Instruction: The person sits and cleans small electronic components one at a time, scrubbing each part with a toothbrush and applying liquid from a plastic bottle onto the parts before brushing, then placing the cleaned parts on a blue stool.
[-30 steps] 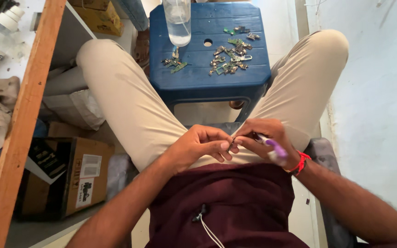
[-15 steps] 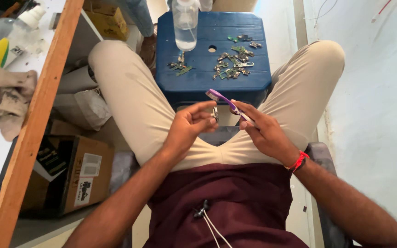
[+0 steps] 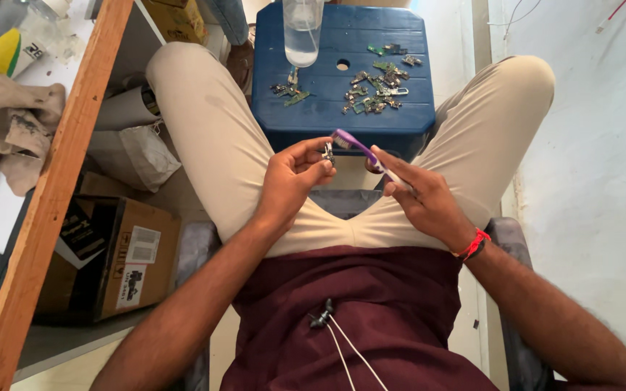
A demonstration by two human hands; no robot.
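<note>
Circuit part (image 3: 327,151), pinched in the left hand (image 3: 291,181) fingers above the blue stool (image 3: 342,116), is meeting the purple toothbrush (image 3: 360,147) the right hand (image 3: 418,197) is gripping; hard scrubbing could flick the tiny piece floorward.

Purple toothbrush (image 3: 353,143) with a whitish handle, blue plastic stool (image 3: 327,116) scattered with green and silvery little circuit parts (image 3: 378,90). Beige trousers (image 3: 211,145), maroon shirt (image 3: 356,311), red wrist thread (image 3: 474,245), brown cardboard box (image 3: 121,261), pale wooden shelf edge (image 3: 52,195).
</note>
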